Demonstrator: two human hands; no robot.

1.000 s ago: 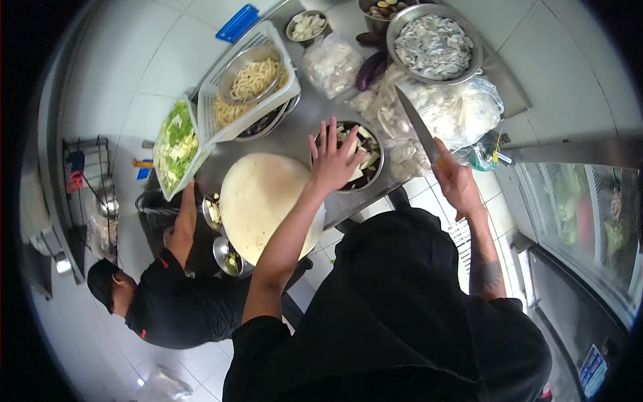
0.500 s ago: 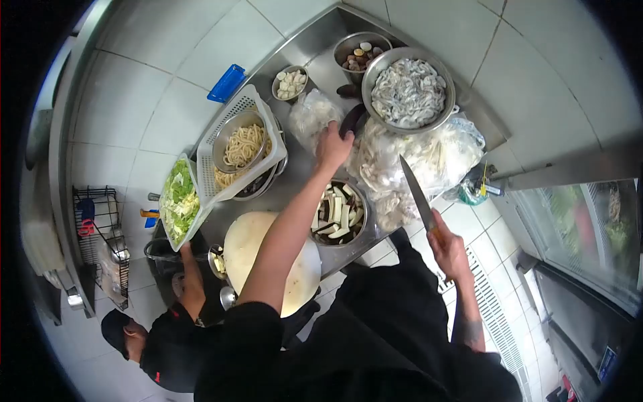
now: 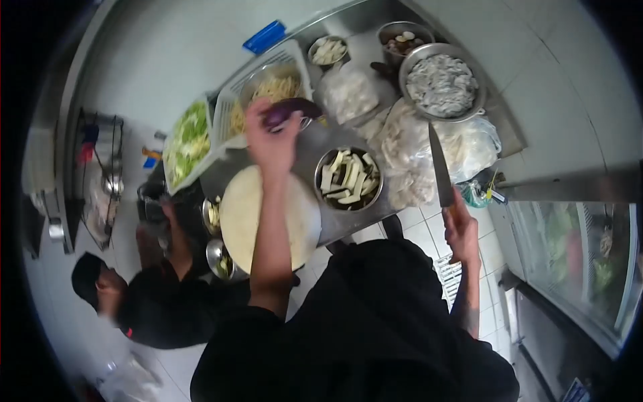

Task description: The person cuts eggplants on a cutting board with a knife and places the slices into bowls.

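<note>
My left hand (image 3: 273,139) grips a dark purple eggplant (image 3: 292,111), raised over the counter between the basket of noodles and the round cutting board (image 3: 251,218). On the right, my right hand (image 3: 459,234) is closed round the handle of a long knife (image 3: 439,164), its blade pointing away from me beside the plastic bags. A metal bowl (image 3: 377,195) of cut pale and dark-skinned sticks stands right of the board.
A white basket (image 3: 300,57) holds a noodle bowl, beside a tray of lettuce (image 3: 189,144). Clear bags (image 3: 462,147) and a bowl of grey seafood (image 3: 442,85) stand at the right. A co-worker (image 3: 161,301) is at the left, a glass-door fridge (image 3: 583,248) far right.
My left hand has moved from the bowl of cut sticks to the eggplant, closed on it and carried it left. My right hand still holds the knife.
</note>
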